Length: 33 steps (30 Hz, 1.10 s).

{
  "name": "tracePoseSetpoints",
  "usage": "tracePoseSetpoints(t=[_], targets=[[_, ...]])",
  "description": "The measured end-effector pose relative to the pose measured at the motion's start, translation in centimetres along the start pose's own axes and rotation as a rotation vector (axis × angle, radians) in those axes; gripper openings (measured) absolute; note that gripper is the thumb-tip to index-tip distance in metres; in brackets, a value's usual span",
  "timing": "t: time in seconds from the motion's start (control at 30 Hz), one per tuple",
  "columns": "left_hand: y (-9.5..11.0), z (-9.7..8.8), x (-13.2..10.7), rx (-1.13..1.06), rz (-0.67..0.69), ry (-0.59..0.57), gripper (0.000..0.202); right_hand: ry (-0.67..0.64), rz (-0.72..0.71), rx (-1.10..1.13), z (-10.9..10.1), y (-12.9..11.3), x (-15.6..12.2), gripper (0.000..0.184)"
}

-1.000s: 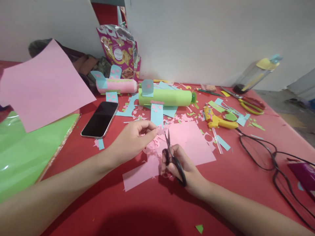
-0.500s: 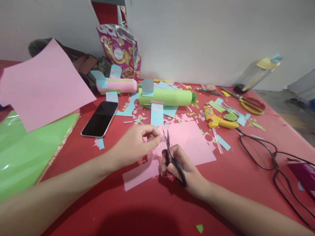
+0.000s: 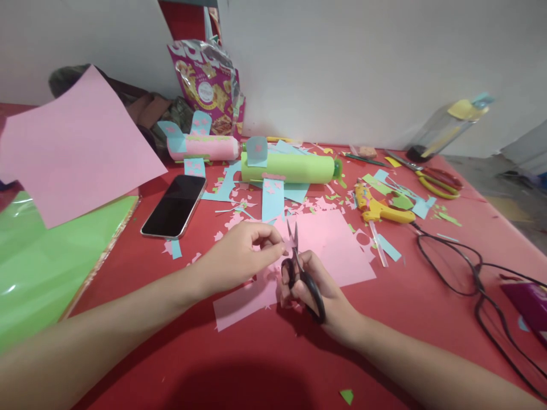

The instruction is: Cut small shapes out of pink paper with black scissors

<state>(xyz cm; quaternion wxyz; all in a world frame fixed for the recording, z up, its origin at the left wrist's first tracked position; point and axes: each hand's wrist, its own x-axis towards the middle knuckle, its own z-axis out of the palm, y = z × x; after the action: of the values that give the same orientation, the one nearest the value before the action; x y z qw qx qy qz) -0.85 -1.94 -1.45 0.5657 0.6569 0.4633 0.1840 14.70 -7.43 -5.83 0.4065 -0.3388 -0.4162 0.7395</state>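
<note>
My right hand grips black-handled scissors, blades pointing up and away and slightly parted. Close to the blades, my left hand pinches a tiny piece of pink paper, mostly hidden by the fingertips. Beneath both hands lie a pink paper sheet and a pink strip on the red table. Just beyond stands a lying green paper-wrapped bottle with light-blue fins. A similar pink bottle rests to its left.
At left are a phone, a large pink sheet and a green pack. On the right lie a yellow glue gun with a black cord, larger scissors and a clear bottle. Paper scraps cover the middle.
The scissors have turned slightly, their blades now a little further right and more upright. My left fingertips have shifted slightly right with the scissors.
</note>
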Motion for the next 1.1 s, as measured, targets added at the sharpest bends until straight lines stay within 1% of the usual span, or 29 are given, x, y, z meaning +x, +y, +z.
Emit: tracePoseSetpoints(t=[0.13,0.3,0.53,0.77,0.97,1.1], targets=[[0.02,0.08,0.12,0.028,0.011,0.014,0.021,-0.001,-0.016,-0.002,-0.06,0.12,-0.05,0.034],[0.07,0.21,0.15,-0.02,-0.012,-0.011,0.022,-0.004,-0.023,-0.001,-0.07,0.15,-0.07,0.033],[0.03,0.2,0.04,-0.031,-0.004,-0.012,0.023,0.011,-0.02,-0.026,0.07,0.28,-0.08,0.034],[-0.03,-0.17,0.19,0.066,0.047,0.071,0.02,0.004,-0.021,-0.03,-0.14,0.61,0.02,0.034],[-0.11,-0.45,0.24,0.089,0.079,0.102,0.016,0.012,-0.022,-0.023,-0.05,0.71,0.07,0.034],[-0.02,-0.54,0.3,0.127,0.105,0.158,0.017,0.009,-0.017,-0.036,-0.13,0.65,0.0,0.035]])
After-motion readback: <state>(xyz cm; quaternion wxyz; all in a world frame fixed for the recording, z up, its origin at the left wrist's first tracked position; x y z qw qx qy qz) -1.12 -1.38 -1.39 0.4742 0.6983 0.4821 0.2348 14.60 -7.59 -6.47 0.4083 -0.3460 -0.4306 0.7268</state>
